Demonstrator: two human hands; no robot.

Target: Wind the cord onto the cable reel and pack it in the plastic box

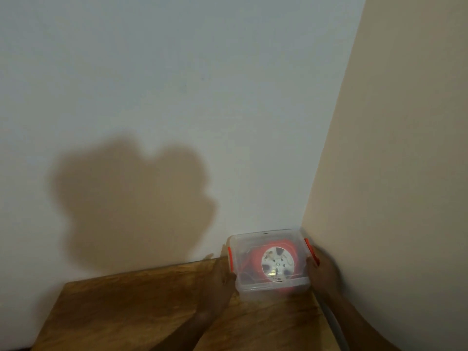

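Note:
A clear plastic box [249,243] with its lid on and orange side latches stands at the far right corner of a wooden table [121,305]. Inside lies the cable reel [278,265], a white hub with orange cord wound round it. My left hand [222,272] presses against the box's left side at the orange latch. On the opposite side, my right hand [321,269] holds the box by its right latch. Both hands are blurred and grip the box between them.
A pale wall [177,97] rises behind the table and a beige wall [405,173] stands close on the right, forming a corner at the box. A grey pipe or cable [331,323] runs along the table's right edge. My shadow falls on the back wall.

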